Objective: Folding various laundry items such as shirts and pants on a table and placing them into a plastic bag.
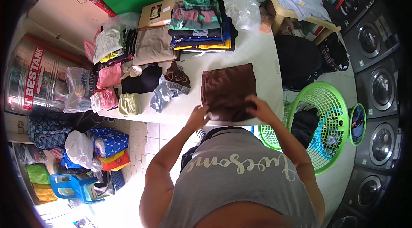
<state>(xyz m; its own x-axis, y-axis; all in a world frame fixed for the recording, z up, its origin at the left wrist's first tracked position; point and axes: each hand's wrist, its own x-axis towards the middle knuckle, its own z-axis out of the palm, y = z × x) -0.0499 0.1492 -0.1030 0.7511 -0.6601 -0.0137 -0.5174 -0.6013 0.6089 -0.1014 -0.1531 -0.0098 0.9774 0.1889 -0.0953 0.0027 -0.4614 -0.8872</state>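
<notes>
A dark brown folded garment (229, 89) lies flat near the front edge of the white table (264, 67). At its lower left corner, my left hand (197, 118) pinches the cloth edge, with a small white bit beside the fingertips. My right hand (261, 109) touches the garment's right side; its fingers are bent and slightly blurred, so its grip is unclear. To the left lie grey-blue underwear (162, 94) and brown underwear with a grey waistband (177, 78). Farther left are folded pale green shorts (128, 104) and a black folded cloth (142, 79).
Folded clothes stacks (201, 28) and a cardboard box (157, 12) stand at the table's back. A green laundry basket (331, 128) stands right of my body, near front-loading washing machines (381, 88). Bags and a blue plastic chair (77, 187) are at left.
</notes>
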